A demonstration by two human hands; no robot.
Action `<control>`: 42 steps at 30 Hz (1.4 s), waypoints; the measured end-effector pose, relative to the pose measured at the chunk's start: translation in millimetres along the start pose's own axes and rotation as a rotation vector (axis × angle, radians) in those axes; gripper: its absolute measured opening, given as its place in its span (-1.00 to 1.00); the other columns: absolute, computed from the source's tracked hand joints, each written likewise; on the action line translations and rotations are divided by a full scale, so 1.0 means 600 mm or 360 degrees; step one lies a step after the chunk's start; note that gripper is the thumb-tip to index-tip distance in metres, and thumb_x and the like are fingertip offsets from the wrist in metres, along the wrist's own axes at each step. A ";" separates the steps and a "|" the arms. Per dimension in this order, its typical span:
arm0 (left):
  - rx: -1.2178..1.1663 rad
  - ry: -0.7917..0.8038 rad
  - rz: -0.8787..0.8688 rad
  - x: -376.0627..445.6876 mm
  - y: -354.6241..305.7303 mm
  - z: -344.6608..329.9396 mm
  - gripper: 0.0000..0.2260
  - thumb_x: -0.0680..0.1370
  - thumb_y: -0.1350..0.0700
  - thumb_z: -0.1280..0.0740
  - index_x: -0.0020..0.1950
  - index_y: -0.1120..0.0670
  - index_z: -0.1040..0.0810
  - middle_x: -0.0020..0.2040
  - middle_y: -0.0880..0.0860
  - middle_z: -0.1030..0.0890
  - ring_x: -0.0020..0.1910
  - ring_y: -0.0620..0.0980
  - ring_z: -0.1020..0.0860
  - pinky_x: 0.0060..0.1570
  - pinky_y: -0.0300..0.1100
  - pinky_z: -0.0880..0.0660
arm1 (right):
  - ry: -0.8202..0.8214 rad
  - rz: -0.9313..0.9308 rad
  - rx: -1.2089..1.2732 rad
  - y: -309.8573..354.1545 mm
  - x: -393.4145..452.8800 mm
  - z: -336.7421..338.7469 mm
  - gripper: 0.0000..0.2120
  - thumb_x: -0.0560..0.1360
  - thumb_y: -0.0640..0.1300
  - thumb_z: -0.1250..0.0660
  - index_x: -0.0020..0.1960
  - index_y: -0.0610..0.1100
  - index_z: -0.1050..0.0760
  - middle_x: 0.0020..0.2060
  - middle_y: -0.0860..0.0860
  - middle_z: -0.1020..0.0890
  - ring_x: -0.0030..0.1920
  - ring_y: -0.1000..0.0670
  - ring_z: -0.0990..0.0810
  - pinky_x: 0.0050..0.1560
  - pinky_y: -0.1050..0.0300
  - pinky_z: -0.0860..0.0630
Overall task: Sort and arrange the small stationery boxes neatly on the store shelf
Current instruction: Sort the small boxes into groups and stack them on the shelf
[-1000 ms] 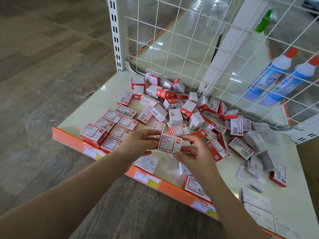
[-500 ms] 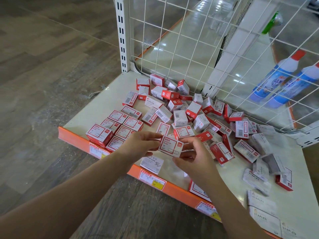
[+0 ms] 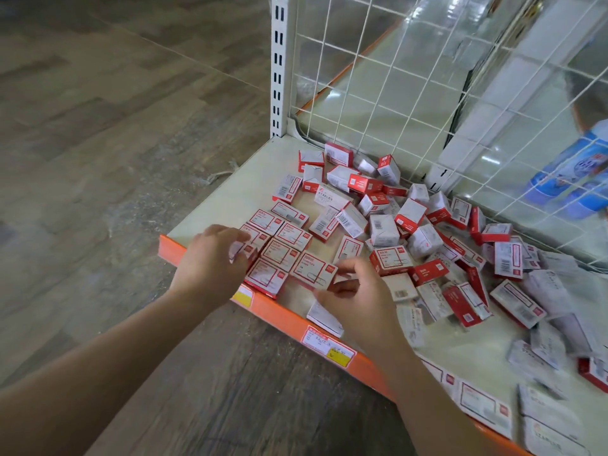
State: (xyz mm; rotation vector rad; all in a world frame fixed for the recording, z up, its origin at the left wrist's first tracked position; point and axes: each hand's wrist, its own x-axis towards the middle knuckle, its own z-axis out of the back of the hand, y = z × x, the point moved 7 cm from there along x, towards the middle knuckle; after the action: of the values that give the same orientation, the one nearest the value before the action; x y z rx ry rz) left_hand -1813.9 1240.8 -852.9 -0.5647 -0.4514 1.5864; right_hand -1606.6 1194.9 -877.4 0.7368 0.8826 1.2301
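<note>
Small red-and-white stationery boxes lie on a cream shelf (image 3: 227,199). Several of them form a flat, tidy block (image 3: 285,239) at the front left corner. My right hand (image 3: 358,294) pinches one red-and-white box (image 3: 312,269) by its right edge, and the box lies flat against the right side of that block. My left hand (image 3: 210,258) rests with its fingers over the front left box (image 3: 241,253) of the block. A loose heap of boxes (image 3: 411,218) fills the middle and back of the shelf.
A white wire mesh (image 3: 394,93) backs the shelf, fixed to a slotted upright post (image 3: 279,60). Blue bottles (image 3: 572,179) lie behind the mesh. The orange front lip (image 3: 279,315) carries price labels (image 3: 329,347). Flat white staples boxes (image 3: 552,422) lie at the front right.
Both hands moved left with the box, from above the shelf's middle front to the tidy block. The box now lies flat beside the block, and my left hand has let it go.
</note>
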 end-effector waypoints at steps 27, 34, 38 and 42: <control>0.0323 0.0250 -0.0206 0.019 0.016 -0.001 -0.73 0.57 0.06 -0.24 0.26 -0.02 -0.51 0.20 -0.04 -0.45 0.16 -0.05 -0.43 0.01 -0.22 -0.37 | 0.0186 0.0164 -0.0309 0.032 0.027 -0.109 -0.64 0.42 0.15 -0.37 0.12 0.02 -0.40 0.02 0.11 -0.57 0.03 0.11 -0.51 0.00 0.27 -0.50; 0.0329 0.0266 -0.0185 0.022 0.017 -0.001 -0.74 0.55 0.03 -0.26 0.24 -0.01 -0.52 0.15 -0.03 -0.45 0.13 -0.04 -0.43 0.02 -0.19 -0.39 | 0.0161 0.0147 -0.0372 0.027 0.029 -0.112 -0.65 0.44 0.09 -0.36 0.15 0.00 -0.38 0.08 0.10 -0.53 0.07 0.10 -0.49 -0.05 0.42 -0.38; 0.0352 0.0280 -0.0183 0.023 0.016 -0.001 -0.73 0.53 0.00 -0.30 0.22 -0.01 -0.52 0.13 -0.03 -0.44 0.12 -0.04 -0.42 -0.02 -0.22 -0.34 | 0.0126 0.0144 -0.0391 0.025 0.030 -0.112 -0.65 0.46 0.07 -0.35 0.18 -0.01 -0.38 0.11 0.09 -0.52 0.07 0.13 -0.47 -0.18 0.55 -0.31; 0.0362 0.0292 -0.0174 0.024 0.017 -0.002 -0.71 0.52 -0.02 -0.33 0.22 -0.01 -0.51 0.14 -0.03 -0.44 0.13 -0.04 -0.41 -0.05 -0.23 -0.30 | 0.0110 0.0156 -0.0389 0.023 0.028 -0.114 -0.63 0.47 0.06 -0.33 0.22 -0.01 -0.36 0.16 0.10 -0.49 0.08 0.17 -0.43 -0.21 0.60 -0.29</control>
State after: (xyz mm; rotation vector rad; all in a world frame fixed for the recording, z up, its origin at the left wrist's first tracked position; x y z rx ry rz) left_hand -1822.1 1253.9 -861.0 -0.4971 -0.1582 1.4432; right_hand -1671.4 1214.4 -901.1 0.5486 0.7422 1.4285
